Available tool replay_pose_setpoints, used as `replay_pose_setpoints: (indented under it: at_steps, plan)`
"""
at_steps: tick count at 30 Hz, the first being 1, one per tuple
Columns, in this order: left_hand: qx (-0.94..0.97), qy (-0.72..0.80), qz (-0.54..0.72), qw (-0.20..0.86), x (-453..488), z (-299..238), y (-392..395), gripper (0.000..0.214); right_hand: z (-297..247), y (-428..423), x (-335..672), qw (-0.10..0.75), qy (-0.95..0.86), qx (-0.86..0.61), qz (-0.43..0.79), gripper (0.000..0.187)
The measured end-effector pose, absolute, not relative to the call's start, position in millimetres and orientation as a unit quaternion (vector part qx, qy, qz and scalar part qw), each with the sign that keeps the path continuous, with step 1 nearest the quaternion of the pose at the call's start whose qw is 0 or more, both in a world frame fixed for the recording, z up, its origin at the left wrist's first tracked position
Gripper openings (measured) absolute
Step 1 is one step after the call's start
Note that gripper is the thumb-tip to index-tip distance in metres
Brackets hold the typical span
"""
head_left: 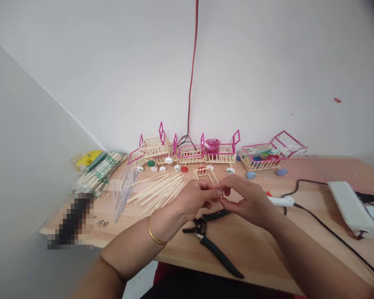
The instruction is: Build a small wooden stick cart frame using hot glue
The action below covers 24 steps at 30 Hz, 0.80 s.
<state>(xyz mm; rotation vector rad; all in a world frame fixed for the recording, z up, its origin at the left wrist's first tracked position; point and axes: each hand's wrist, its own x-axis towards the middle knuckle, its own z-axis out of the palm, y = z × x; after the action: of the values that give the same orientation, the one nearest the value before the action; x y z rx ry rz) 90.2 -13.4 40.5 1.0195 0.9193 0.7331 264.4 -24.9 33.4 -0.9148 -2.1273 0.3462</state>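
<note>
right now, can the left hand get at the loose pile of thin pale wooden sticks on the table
Probably yes: the left hand is close to the pile of sticks, and nothing appears to lie on it. The hand meets the right hand, though, and would likely need to part first.

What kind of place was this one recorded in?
Probably a small craft workspace: a wooden table against a plain wall holds loose wooden sticks, green-handled pliers and little stick-built carts with what look like bottle-cap wheels.
</note>
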Motion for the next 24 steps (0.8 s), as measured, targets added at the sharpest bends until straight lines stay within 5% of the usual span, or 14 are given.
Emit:
replay_pose_setpoints:
  at_steps: [21, 24]
  plan:
    - [0.492, 0.411, 0.363, 0.676, 91.4, 42.1, -19.4, 0.026, 38.3, -27.6, 264.8, 0.401, -0.819, -0.359, 0.198, 0.008]
    - [0.511, 0.393, 0.38, 0.663, 90.7, 38.1, -19.9, 0.024, 33.9, -26.1, 266.6, 0.408, -0.809, -0.363, 0.216, 0.02]
